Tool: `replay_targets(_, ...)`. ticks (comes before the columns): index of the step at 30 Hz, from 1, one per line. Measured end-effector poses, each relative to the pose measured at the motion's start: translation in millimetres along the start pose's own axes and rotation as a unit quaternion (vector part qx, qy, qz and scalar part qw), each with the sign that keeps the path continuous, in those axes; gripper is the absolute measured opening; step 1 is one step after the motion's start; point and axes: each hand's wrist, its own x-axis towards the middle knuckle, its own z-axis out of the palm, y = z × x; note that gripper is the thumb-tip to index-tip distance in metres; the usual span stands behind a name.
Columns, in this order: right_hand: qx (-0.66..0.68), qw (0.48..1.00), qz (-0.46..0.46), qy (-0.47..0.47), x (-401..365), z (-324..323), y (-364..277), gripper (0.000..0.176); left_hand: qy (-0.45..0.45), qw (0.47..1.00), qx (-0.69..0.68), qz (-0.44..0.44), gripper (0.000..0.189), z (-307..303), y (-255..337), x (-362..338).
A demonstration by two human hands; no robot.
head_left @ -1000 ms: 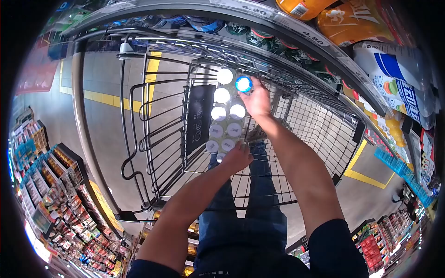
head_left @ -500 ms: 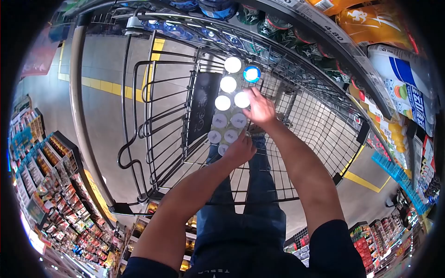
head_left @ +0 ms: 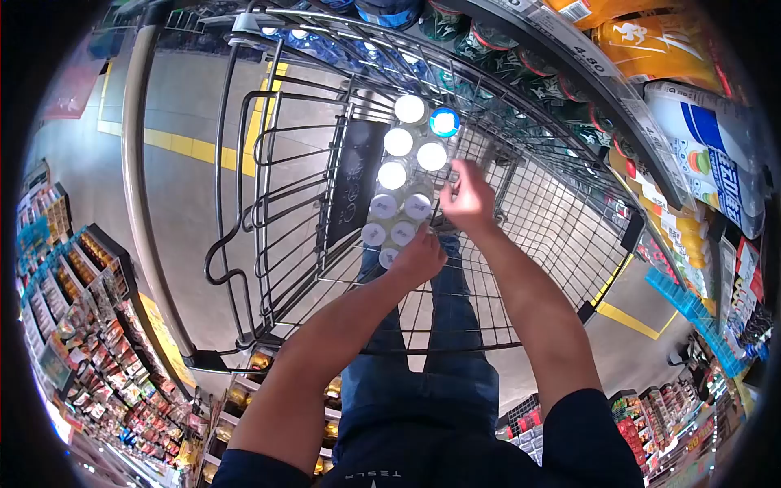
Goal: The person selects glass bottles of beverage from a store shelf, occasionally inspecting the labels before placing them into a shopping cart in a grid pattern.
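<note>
A cluster of upright bottles stands in the seat end of a wire shopping cart [head_left: 561, 203]. Several have bright plain white caps [head_left: 398, 141], and one has a blue-rimmed cap [head_left: 444, 123]. Nearer to me are bottles with printed whitish caps [head_left: 383, 206]. My left hand [head_left: 419, 259] is at the right side of these nearer bottles, fingers curled by a printed cap; what lies inside its grip is hidden. My right hand [head_left: 470, 199] hovers just right of the bottles, thumb and forefinger apart, holding nothing.
The cart's handle bar [head_left: 137, 179] runs along the left, with a dark panel [head_left: 354, 179] beside the bottles. Shelves with green bottles [head_left: 480, 53] and large orange packs [head_left: 651, 41] stand close at the upper right. Snack racks [head_left: 106, 342] fill the lower left.
My right hand has let go of a white-capped bottle and drawn back to the right and down, its fingers parting. My left hand stays almost in place.
</note>
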Motion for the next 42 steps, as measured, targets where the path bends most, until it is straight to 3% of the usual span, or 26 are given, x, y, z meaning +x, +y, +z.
replay_targets(1,-0.021,0.999,-0.022,-0.044,-9.8,-4.8,-3.7,0.047,-0.017,1.000,0.001,-0.001,0.021,-2.7,-0.2,0.7)
replay_targets(2,-0.076,0.989,-0.100,-0.076,-18.7,-10.5,-5.9,0.051,-0.035,0.999,0.002,-0.003,0.021,-4.9,-0.1,1.2)
replay_targets(3,-0.077,0.989,-0.100,-0.077,-19.8,-10.6,-8.0,0.051,-0.035,0.999,0.001,-0.003,0.021,-2.9,0.7,0.9)
replay_targets(5,-0.075,0.968,-0.203,-0.128,-20.5,-4.5,-14.7,0.048,0.030,0.999,0.017,-0.018,0.021,2.1,1.6,-1.5)
replay_targets(6,-0.091,0.964,-0.211,-0.133,-18.9,-0.7,-17.0,0.048,0.028,0.999,0.017,-0.018,0.021,2.4,0.9,-2.1)
replay_targets(10,-0.150,0.956,-0.223,-0.120,-9.0,6.2,-26.7,0.052,0.047,0.999,0.016,-0.013,0.020,5.1,-1.1,-1.5)
replay_targets(12,-0.150,0.967,-0.154,-0.134,-4.4,6.3,-29.5,0.053,0.040,0.999,0.011,-0.009,0.019,6.5,-0.9,-2.0)
replay_targets(15,-0.155,0.972,-0.131,-0.117,4.7,7.8,-26.7,0.053,0.044,0.999,-0.004,-0.010,0.020,5.6,0.3,-2.2)
replay_targets(20,-0.165,0.969,-0.168,-0.073,-0.7,13.3,-17.7,0.056,0.034,0.999,0.001,-0.016,0.021,2.2,-0.1,-3.0)
replay_targets(22,-0.154,0.964,-0.217,0.004,-2.4,14.1,-15.3,0.056,0.021,1.000,0.006,-0.013,0.020,-0.4,0.1,-1.9)
replay_targets(24,-0.176,0.962,-0.207,0.000,-6.3,12.2,-15.1,0.058,0.007,1.000,0.012,-0.011,0.020,0.9,0.9,-0.6)
replay_targets(26,-0.195,0.961,-0.198,-0.002,-9.6,10.1,-17.9,0.060,0.051,0.998,-0.024,-0.019,0.020,6.3,2.2,-1.3)
replay_targets(31,-0.157,0.967,-0.200,0.013,-27.1,-0.9,-5.4,0.041,0.003,1.000,0.004,0.019,0.022,-10.7,3.3,0.3)
replay_targets(32,-0.165,0.961,-0.208,-0.073,-34.9,-4.3,-1.0,0.034,-0.023,0.999,0.022,0.025,0.026,-13.9,4.2,0.9)
replay_targets(33,-0.166,0.961,-0.209,-0.075,-38.7,-7.1,-4.5,0.034,-0.022,0.999,0.021,0.024,0.026,-10.7,9.4,0.7)
replay_targets(35,-0.122,0.947,-0.202,-0.219,-43.2,-11.3,-10.3,0.034,0.029,0.998,0.063,0.000,0.028,-4.8,22.0,2.6)
replay_targets(37,-0.144,0.941,-0.224,-0.209,-42.4,-6.9,-15.3,0.039,0.026,0.999,0.022,0.008,0.029,-12.2,29.9,1.5)
replay_targets(39,-0.149,0.911,-0.317,-0.218,-34.9,3.9,-20.9,0.049,0.019,1.000,-0.017,0.015,0.029,-11.6,33.2,3.4)
replay_targets(42,-0.176,0.892,-0.354,-0.219,-34.1,8.8,-26.1,0.059,0.010,0.998,-0.065,0.004,0.030,-3.9,41.4,10.4)
